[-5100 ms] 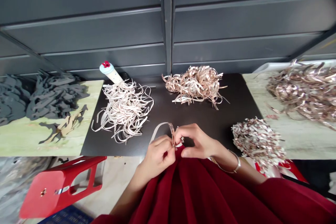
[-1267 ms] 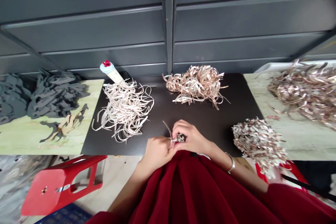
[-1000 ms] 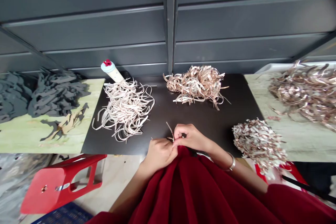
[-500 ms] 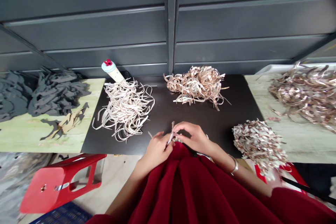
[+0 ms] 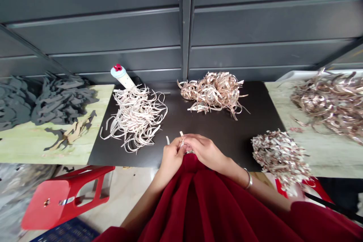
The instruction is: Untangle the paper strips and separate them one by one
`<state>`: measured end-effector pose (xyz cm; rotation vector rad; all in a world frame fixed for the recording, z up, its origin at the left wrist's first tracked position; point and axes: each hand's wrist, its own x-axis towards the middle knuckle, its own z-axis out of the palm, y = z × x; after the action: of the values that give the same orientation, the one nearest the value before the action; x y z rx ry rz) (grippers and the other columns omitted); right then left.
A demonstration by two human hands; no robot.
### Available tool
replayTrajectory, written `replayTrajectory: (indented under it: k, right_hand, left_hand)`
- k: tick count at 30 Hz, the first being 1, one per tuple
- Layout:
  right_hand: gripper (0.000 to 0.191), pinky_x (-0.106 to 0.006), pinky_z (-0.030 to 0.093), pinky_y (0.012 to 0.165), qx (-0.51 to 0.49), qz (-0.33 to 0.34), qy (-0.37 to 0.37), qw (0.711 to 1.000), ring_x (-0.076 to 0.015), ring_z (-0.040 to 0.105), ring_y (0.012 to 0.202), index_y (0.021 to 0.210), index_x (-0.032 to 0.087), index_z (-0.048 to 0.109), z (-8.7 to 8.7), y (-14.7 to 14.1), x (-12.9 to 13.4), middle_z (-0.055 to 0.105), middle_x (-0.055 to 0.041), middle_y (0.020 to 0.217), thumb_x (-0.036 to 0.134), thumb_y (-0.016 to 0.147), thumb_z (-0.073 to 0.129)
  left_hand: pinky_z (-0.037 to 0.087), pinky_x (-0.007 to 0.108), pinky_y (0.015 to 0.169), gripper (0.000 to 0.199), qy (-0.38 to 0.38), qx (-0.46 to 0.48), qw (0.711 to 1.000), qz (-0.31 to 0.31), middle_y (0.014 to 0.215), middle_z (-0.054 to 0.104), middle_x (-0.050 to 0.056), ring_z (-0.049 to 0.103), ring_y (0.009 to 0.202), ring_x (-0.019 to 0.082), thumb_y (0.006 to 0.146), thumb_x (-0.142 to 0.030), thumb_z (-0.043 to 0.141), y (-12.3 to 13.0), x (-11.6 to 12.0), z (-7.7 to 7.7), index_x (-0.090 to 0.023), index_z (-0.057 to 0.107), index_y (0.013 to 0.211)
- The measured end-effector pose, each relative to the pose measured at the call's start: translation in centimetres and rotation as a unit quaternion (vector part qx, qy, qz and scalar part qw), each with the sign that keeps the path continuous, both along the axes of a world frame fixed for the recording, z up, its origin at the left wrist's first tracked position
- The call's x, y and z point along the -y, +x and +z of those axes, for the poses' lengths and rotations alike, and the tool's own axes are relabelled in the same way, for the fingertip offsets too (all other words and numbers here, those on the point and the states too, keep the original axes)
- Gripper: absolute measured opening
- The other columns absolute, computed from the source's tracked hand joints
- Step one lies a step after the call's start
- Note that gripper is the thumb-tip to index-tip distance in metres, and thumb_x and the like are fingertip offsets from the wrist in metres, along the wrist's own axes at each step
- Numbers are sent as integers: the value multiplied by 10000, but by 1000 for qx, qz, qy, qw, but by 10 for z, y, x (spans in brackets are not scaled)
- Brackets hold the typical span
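Observation:
Close together at the front edge of the dark table, my left hand (image 5: 171,155) and my right hand (image 5: 204,151) both pinch a thin pale strip (image 5: 182,134). Its ends stick out above the fingers; the rest is hidden by them. A heap of long whitish strips (image 5: 137,115) lies to the left beyond my left hand. Farther back, right of centre, is a tangle of shiny copper-coloured strips (image 5: 214,92). To the right of my right hand sits a pile of short white and copper pieces (image 5: 280,155).
A pale bottle (image 5: 123,77) with a red top stands behind the whitish heap. Dark grey cut pieces (image 5: 64,100) lie far left, more copper strips (image 5: 334,102) far right. A red stool (image 5: 52,200) is at lower left. A grey panelled wall (image 5: 113,32) closes the back.
My right hand has come closer to my left, its fingers now closed together over the strip. The strip's ends show in a different position. The heaps look unchanged.

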<state>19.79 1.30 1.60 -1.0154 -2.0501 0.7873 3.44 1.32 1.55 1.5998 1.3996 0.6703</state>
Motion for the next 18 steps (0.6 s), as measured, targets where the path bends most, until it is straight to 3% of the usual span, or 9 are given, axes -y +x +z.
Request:
replayTrajectory:
  k: [3,6,13,18]
  right_hand:
    - [316,-310,528,841,-12,11,-48,999,-185,633,998,1159,229,521,3,8,-1,640,-79,1122,97,895,409]
    - [280,-236,530,740,-15,-1,-98,995,-140,664,861,1143,224,525,6,19,-5,655,-59,1035,140,926,368]
    - [314,-266,491,842,-2,61,-114,992,-155,622,1006,1204,219,486,11,28,-12,618,-78,1129,143,934,345]
    - [200,-243,472,759,-23,75,-176,981,-139,643,870,1100,210,526,8,46,-22,680,-62,1060,201,935,414]
  left_hand:
    - [504,271,706,213,-35,86,996,1,850,719,40,664,719,159,841,-184,468,0,3,-3,-172,624,985]
    - [502,272,693,223,-62,140,988,-11,747,700,32,645,646,148,861,-231,454,1,5,-5,-155,627,979]
    - [411,210,550,282,14,-3,999,33,546,595,-25,530,512,110,880,-323,452,3,1,-8,-169,673,799]
    - [461,219,616,250,83,-81,993,5,669,681,-4,613,606,129,903,-269,437,-4,3,-11,-206,674,954]
